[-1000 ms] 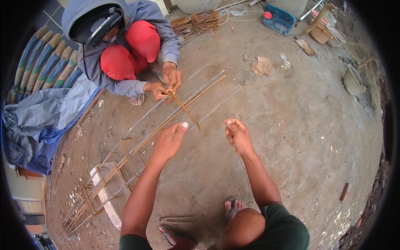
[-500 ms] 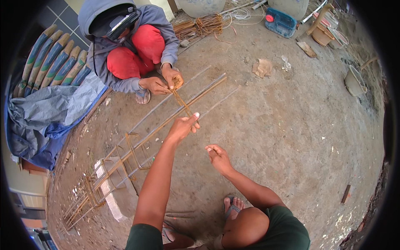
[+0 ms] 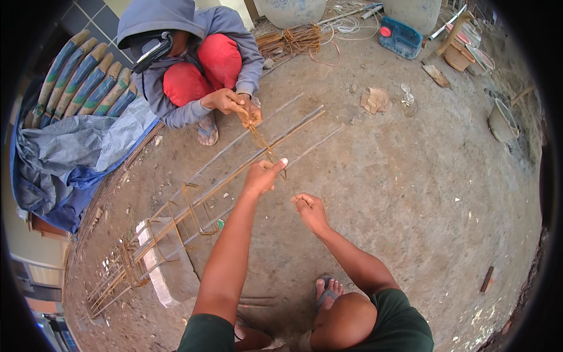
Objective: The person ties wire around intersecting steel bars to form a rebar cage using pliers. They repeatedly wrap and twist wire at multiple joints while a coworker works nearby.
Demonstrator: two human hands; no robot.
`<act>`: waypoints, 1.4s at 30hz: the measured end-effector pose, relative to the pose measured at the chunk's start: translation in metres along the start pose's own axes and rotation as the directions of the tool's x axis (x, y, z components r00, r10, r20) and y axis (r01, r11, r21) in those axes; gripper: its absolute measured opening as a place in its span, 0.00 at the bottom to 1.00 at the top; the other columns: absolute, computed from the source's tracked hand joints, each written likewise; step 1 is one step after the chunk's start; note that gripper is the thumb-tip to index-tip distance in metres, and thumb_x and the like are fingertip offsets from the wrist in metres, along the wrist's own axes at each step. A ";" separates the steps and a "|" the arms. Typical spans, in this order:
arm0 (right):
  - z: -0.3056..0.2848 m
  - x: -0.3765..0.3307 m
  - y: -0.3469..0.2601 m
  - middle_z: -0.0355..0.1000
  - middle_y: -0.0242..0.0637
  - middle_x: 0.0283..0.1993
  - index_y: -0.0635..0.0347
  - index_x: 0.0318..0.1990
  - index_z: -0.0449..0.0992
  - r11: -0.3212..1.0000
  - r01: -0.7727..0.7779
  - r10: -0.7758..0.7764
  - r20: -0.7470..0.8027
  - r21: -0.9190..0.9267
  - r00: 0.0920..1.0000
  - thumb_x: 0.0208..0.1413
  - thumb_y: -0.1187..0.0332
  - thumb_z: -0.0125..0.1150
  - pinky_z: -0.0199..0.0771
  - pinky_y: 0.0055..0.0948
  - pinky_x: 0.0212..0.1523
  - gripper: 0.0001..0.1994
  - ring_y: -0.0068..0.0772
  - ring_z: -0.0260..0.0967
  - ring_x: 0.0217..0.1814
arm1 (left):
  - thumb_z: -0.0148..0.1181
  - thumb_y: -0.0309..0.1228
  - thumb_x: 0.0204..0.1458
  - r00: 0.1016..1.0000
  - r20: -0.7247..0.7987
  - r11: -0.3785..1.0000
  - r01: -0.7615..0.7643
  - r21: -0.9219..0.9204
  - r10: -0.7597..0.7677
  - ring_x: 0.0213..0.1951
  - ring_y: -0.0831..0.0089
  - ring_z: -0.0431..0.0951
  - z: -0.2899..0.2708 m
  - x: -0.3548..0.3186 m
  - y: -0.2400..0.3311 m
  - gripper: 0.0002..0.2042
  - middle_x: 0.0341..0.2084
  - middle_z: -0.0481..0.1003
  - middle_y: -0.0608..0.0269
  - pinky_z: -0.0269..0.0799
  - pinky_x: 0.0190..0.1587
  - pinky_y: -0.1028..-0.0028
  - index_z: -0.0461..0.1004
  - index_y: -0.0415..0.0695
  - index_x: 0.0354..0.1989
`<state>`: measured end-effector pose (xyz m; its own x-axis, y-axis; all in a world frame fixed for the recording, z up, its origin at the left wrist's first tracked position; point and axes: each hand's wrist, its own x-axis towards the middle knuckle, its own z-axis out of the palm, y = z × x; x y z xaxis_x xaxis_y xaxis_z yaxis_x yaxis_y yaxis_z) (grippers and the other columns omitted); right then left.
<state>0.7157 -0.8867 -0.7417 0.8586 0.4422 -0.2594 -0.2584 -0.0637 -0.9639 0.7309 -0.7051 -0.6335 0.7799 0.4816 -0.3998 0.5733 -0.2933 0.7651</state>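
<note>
My left hand (image 3: 262, 177) is closed on the near side of a rusty rebar stirrup (image 3: 262, 142), thumb raised. That stirrup sits across several long steel bars (image 3: 287, 130), with its far end in a co-worker's hands (image 3: 240, 107). Lower and to the right, my right hand (image 3: 309, 211) is apart from the bars, fingers curled in a pinch; what it holds, if anything, is too small to make out. Further down the bars, more stirrups (image 3: 196, 209) hang spaced apart, and a bundle of them (image 3: 134, 263) crowds near the lower-left end.
A pale block (image 3: 158, 273) lies under the bars. The co-worker (image 3: 193, 64) squats opposite. Stacked sacks (image 3: 88, 76) and a tarp (image 3: 70, 152) are at left. Further back lie a stirrup pile (image 3: 293, 40), a blue container (image 3: 401, 38) and buckets (image 3: 458, 56).
The whole view has shifted slightly. The co-worker's head has turned, and their hands have changed their hold on the stirrup. My left hand still grips it; my right hand stays curled beside it.
</note>
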 end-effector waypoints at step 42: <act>-0.003 0.031 -0.108 0.78 0.45 0.38 0.61 0.40 0.79 0.568 0.517 -0.676 -0.004 -0.641 0.737 0.63 0.64 0.65 0.76 0.45 0.41 0.09 0.50 0.77 0.41 | 0.61 0.35 0.67 0.964 0.162 0.977 -0.200 -0.071 0.209 0.34 0.74 0.83 0.008 -0.011 -0.014 0.11 0.36 0.84 0.56 0.77 0.33 0.70 0.75 0.38 0.43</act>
<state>0.7718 -0.8690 -0.6459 0.8093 0.3655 0.4597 0.5807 -0.3807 -0.7196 0.7165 -0.7131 -0.6438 0.9127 0.2691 -0.3074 0.3865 -0.3246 0.8633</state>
